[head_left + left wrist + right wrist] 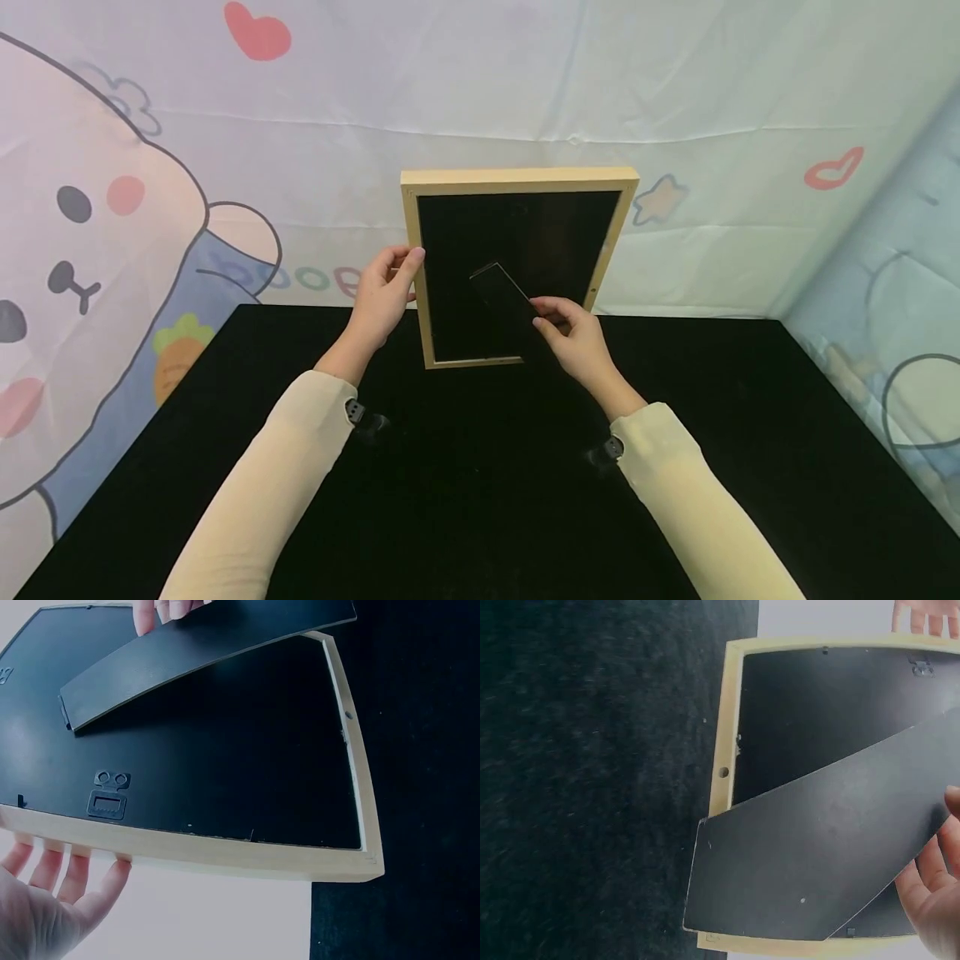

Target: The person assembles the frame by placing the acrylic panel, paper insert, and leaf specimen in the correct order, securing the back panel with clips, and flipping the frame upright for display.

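Note:
A picture frame (pixel 517 178) with a pale wooden rim stands upright on the black table, its black backing facing me. My left hand (pixel 384 290) grips its left edge, the thumb on the near side of the rim. An easel leg (pixel 802 859), a flat black strip, slants out from the backing. My right hand (pixel 573 335) pinches the leg's right-hand edge between thumb and fingers. In the left wrist view, the leg (pixel 202 660) stands away from the backing at its free end, and a metal hanger (pixel 109 796) sits near the rim.
The black tabletop (pixel 480 500) stretches toward me and to both sides. Behind it hangs a pale printed cloth (pixel 720 75) with a cartoon animal (pixel 97 250) on the left, close behind the frame. A second cloth side (pixel 900 333) rises at the right.

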Demonstrator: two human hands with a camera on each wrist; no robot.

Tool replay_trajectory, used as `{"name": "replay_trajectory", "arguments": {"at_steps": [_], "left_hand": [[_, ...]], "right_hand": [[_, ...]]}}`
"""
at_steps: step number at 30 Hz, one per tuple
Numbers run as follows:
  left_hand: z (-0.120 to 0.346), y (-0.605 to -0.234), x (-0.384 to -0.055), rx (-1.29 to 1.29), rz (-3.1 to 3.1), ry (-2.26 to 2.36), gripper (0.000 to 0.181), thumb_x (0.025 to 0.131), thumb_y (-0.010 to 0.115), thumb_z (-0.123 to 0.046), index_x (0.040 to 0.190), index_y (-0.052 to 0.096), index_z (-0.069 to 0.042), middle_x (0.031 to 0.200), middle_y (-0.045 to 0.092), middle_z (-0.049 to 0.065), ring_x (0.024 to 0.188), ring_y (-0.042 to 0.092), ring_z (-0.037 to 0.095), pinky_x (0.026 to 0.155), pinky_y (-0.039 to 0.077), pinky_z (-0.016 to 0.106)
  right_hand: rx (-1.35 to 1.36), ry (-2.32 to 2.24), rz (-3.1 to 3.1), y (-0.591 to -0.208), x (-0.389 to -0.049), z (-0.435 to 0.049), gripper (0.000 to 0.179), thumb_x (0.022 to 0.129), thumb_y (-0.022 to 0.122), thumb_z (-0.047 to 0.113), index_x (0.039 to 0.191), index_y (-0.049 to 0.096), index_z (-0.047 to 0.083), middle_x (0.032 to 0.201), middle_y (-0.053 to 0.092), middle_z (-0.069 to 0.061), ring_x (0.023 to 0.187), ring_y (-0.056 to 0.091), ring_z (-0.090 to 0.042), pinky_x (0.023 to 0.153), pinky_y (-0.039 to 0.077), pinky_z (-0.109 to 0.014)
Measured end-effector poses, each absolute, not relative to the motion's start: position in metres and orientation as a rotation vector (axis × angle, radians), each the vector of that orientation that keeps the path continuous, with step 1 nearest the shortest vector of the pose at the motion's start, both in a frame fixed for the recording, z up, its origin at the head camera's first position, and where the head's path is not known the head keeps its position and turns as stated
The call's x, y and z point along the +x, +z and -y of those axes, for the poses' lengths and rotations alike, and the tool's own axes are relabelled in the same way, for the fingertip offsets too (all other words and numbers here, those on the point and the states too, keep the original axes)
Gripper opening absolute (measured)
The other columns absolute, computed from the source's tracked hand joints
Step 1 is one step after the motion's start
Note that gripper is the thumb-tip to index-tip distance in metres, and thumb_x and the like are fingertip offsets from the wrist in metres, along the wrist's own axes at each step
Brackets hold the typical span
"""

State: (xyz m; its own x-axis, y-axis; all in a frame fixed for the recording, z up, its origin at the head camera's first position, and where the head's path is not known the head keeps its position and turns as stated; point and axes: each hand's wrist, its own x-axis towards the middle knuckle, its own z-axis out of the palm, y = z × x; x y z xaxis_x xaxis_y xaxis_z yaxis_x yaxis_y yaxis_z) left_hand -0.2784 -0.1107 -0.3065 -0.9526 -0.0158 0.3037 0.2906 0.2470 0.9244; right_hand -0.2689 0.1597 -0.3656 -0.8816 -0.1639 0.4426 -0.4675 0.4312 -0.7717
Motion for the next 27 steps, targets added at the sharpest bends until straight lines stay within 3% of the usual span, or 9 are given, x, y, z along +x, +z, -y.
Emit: {"name": "replay_trajectory", "arguments": {"at_steps": [14, 22, 27], "left_hand": [[0.110, -0.316, -0.263, -0.333, 2.233, -1.672, 0.044, 0.100, 0.052, -0.033, 0.127, 0.054, 0.002, 0.119, 0.055, 0.017, 0.105, 0.055, 0.025, 0.089, 0.051, 0.044], [0.110, -0.323, -0.251, -0.372, 2.206, -1.622, 0.035, 0.101, 0.052, -0.026, 0.123, 0.056, 0.000, 0.115, 0.058, 0.016, 0.104, 0.054, 0.023, 0.086, 0.048, 0.035], [0.108, -0.327, -0.245, -0.396, 2.177, -1.590, 0.033, 0.100, 0.054, -0.024, 0.122, 0.057, 0.000, 0.114, 0.060, 0.017, 0.105, 0.056, 0.025, 0.086, 0.047, 0.041]], "right_hand": [[0.622, 1.365, 2.390, -0.369, -0.238, -0.164, 0.029, 0.092, 0.061, 0.001, 0.121, 0.066, 0.006, 0.101, 0.067, -0.011, 0.088, 0.061, -0.021, 0.069, 0.049, -0.023], [0.663, 1.342, 2.389, -0.370, -0.221, -0.165, 0.030, 0.091, 0.062, 0.000, 0.120, 0.066, 0.004, 0.101, 0.067, -0.011, 0.093, 0.063, -0.023, 0.073, 0.053, -0.026], [0.666, 1.370, 2.387, -0.372, -0.215, -0.167, 0.030, 0.092, 0.062, 0.001, 0.121, 0.067, 0.005, 0.100, 0.067, -0.010, 0.091, 0.062, -0.021, 0.069, 0.052, -0.023]]}}
